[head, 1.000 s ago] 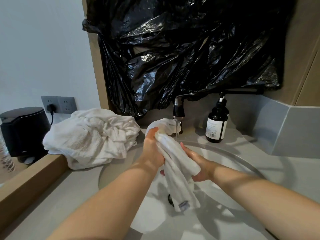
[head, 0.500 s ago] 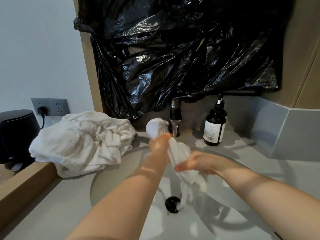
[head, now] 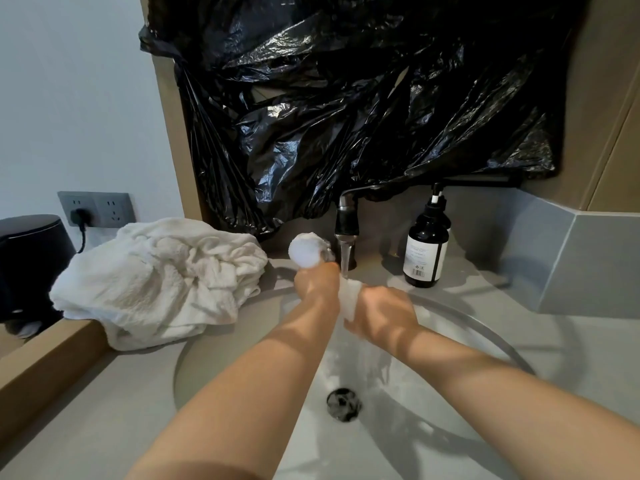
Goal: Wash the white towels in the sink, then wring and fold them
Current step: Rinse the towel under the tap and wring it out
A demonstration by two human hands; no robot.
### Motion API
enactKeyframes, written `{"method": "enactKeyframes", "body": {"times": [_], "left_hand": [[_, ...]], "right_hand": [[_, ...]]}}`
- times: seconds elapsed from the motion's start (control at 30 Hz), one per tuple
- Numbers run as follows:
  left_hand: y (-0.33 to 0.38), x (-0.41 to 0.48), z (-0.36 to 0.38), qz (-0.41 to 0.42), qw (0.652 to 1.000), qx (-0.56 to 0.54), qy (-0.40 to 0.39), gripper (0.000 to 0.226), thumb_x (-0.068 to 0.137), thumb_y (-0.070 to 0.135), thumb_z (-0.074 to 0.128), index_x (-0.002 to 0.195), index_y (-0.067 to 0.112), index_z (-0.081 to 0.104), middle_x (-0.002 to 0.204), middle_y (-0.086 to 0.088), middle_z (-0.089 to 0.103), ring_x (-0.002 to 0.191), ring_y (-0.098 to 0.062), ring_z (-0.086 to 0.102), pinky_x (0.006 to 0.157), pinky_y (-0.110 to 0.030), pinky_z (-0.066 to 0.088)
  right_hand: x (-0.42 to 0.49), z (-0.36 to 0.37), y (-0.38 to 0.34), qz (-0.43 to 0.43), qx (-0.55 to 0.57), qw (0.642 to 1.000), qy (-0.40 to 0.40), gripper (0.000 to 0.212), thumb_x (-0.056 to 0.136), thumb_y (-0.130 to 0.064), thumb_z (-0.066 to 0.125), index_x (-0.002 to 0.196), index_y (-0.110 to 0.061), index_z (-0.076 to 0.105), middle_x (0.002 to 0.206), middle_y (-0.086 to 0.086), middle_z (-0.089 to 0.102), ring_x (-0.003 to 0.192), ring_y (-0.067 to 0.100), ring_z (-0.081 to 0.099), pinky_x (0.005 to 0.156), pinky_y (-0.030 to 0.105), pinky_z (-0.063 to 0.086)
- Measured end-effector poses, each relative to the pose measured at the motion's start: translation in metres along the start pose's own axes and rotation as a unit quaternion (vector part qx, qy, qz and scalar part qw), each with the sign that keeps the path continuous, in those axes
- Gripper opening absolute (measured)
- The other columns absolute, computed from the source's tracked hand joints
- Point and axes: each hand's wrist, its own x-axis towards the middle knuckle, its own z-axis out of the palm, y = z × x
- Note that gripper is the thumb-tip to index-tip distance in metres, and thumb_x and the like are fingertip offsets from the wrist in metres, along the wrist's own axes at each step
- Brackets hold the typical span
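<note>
While water runs from the tap (head: 346, 223), both my hands are up over the back of the sink (head: 485, 329), right under the spout. The left hand (head: 317, 284) and the right hand (head: 381, 311) sit side by side, almost touching. Each has its fingers curled tight round the same white towel (head: 349, 301).

Room is tight at the back. The tap stands just behind my hands, and a black plastic sheet (head: 346, 98) hangs down over it. A dark soap bottle (head: 426, 254) stands on the counter (head: 104, 427) to the right of the tap, apart from my right hand. Past it a grey wall (head: 571, 265) slants in. On the left a big pile of white towels (head: 162, 282) lies on the counter and reaches the sink rim, near my left arm. A wooden ledge (head: 45, 362) runs along the counter's left edge. The open space is the bowl below my hands, with the drain (head: 344, 404) in the middle.

The towel is twisted into a thick roll. One end sticks out above my left hand as a round white ball beside the tap. A short white bit shows between my hands. Below them I see only a blur of water.
</note>
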Motion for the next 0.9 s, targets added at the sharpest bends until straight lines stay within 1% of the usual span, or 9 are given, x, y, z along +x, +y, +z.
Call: {"method": "enactKeyframes", "body": {"times": [0.2, 0.37, 0.5, 0.57, 0.63, 0.7, 0.77, 0.83, 0.9], "left_hand": [[-0.004, 0.004, 0.003, 0.026, 0.998, 0.049, 0.014, 0.037, 0.088, 0.014, 0.061, 0.122, 0.003, 0.053, 0.116, -0.015, 0.063, 0.106, -0.033, 0.062, 0.094, -0.039, 0.052], [-0.005, -0.008, -0.001, -0.028, 0.994, -0.019, -0.103, 0.072, 0.073, 0.037, 0.084, 0.128, 0.014, 0.045, 0.113, -0.011, 0.064, 0.100, -0.030, 0.064, 0.089, -0.046, 0.055], [-0.013, -0.012, -0.011, -0.016, 0.984, -0.093, -0.149, 0.068, 0.076, 0.017, 0.082, 0.132, 0.011, 0.044, 0.117, -0.016, 0.063, 0.102, -0.031, 0.065, 0.091, -0.051, 0.054], [-0.014, -0.009, -0.017, 0.009, 0.975, -0.140, -0.174, 0.069, 0.076, 0.015, 0.080, 0.134, 0.011, 0.045, 0.118, -0.017, 0.064, 0.103, -0.031, 0.067, 0.091, -0.050, 0.055], [-0.012, -0.007, -0.022, 0.015, 0.970, -0.155, -0.187, 0.066, 0.075, 0.019, 0.079, 0.133, 0.012, 0.048, 0.119, -0.017, 0.065, 0.103, -0.030, 0.068, 0.091, -0.048, 0.055], [-0.009, -0.007, -0.028, 0.016, 0.962, -0.181, -0.204, 0.048, 0.083, 0.017, 0.073, 0.126, 0.009, 0.054, 0.116, -0.012, 0.066, 0.105, -0.027, 0.067, 0.098, -0.048, 0.051], [-0.010, -0.007, -0.035, 0.032, 0.950, -0.193, -0.244, 0.021, 0.090, 0.015, 0.066, 0.110, 0.008, 0.061, 0.096, -0.005, 0.070, 0.097, -0.021, 0.069, 0.102, -0.044, 0.049], [-0.009, -0.011, -0.039, 0.059, 0.939, -0.199, -0.275, 0.006, 0.095, 0.013, 0.058, 0.091, 0.010, 0.061, 0.077, -0.001, 0.069, 0.080, -0.014, 0.070, 0.092, -0.038, 0.052], [-0.003, -0.015, -0.039, 0.073, 0.932, -0.214, -0.283, 0.014, 0.097, 0.009, 0.051, 0.084, 0.010, 0.058, 0.069, 0.000, 0.068, 0.070, -0.011, 0.069, 0.080, -0.033, 0.053]], "right_hand": [[0.001, -0.003, 0.005, -0.042, -0.038, 0.998, 0.027, 0.034, 0.089, -0.042, 0.058, 0.115, -0.020, 0.058, 0.106, 0.002, 0.068, 0.099, 0.026, 0.065, 0.071, 0.027, 0.038], [0.001, -0.012, 0.018, -0.016, 0.008, 0.999, 0.028, 0.043, 0.085, -0.048, 0.061, 0.118, -0.021, 0.054, 0.101, 0.001, 0.067, 0.095, 0.023, 0.064, 0.070, 0.027, 0.038], [0.002, -0.020, 0.021, -0.009, 0.075, 0.997, 0.013, 0.052, 0.078, -0.053, 0.066, 0.115, -0.019, 0.054, 0.100, -0.001, 0.064, 0.096, 0.021, 0.062, 0.072, 0.027, 0.041], [0.002, -0.028, 0.025, 0.009, 0.160, 0.986, -0.044, 0.062, 0.073, -0.055, 0.072, 0.119, -0.021, 0.049, 0.107, -0.002, 0.061, 0.100, 0.022, 0.060, 0.078, 0.029, 0.045], [0.004, -0.032, 0.037, 0.024, 0.339, 0.931, -0.135, 0.064, 0.071, -0.062, 0.073, 0.115, -0.022, 0.049, 0.098, -0.006, 0.061, 0.089, 0.018, 0.058, 0.072, 0.027, 0.046], [0.004, -0.029, 0.049, 0.054, 0.590, 0.775, -0.221, 0.059, 0.076, -0.067, 0.056, 0.102, -0.015, 0.059, 0.083, -0.006, 0.059, 0.080, 0.018, 0.052, 0.068, 0.025, 0.043], [0.009, -0.014, 0.060, 0.138, 0.729, 0.622, -0.250, 0.067, 0.087, -0.067, 0.039, 0.100, -0.007, 0.066, 0.086, 0.006, 0.059, 0.086, 0.026, 0.053, 0.078, 0.033, 0.045], [0.013, 0.005, 0.063, 0.192, 0.748, 0.589, -0.238, 0.075, 0.089, -0.069, 0.035, 0.106, -0.003, 0.068, 0.094, 0.013, 0.057, 0.095, 0.028, 0.053, 0.084, 0.037, 0.045], [0.010, 0.016, 0.060, 0.197, 0.742, 0.602, -0.222, 0.068, 0.089, -0.067, 0.038, 0.110, -0.009, 0.068, 0.100, 0.012, 0.062, 0.098, 0.028, 0.057, 0.087, 0.037, 0.045]]}}
